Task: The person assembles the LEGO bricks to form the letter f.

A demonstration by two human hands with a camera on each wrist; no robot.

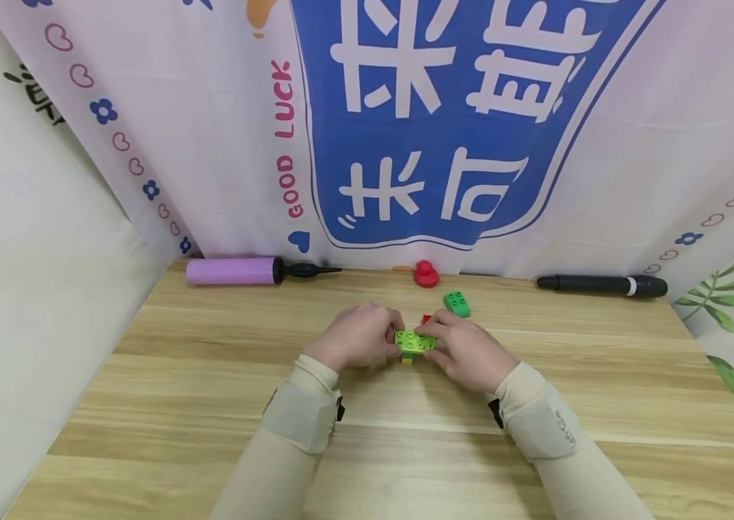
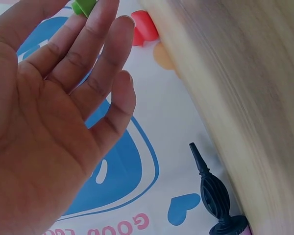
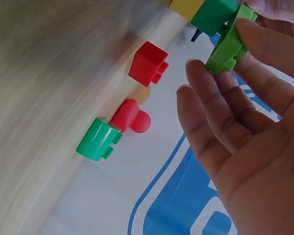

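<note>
A light green toy building brick (image 1: 414, 341) with studs on top is between the two hands above the middle of the table. My left hand (image 1: 362, 335) pinches its left end with thumb and fingers; my right hand (image 1: 473, 352) pinches the right end. Below it, in the right wrist view, a darker green brick (image 3: 213, 17) and a yellow brick (image 3: 185, 8) form a stack against the light green brick's underside. In the left wrist view only a small part of the light green brick (image 2: 83, 6) shows past the fingers.
Beyond the right hand lie a red brick (image 3: 148, 63), partly hidden in the head view, and a green brick (image 1: 456, 303). A red duck-shaped piece (image 1: 426, 274), a purple hand pump (image 1: 233, 271) and a black microphone-like stick (image 1: 601, 286) lie along the back edge, before a printed cloth (image 1: 230, 159).
</note>
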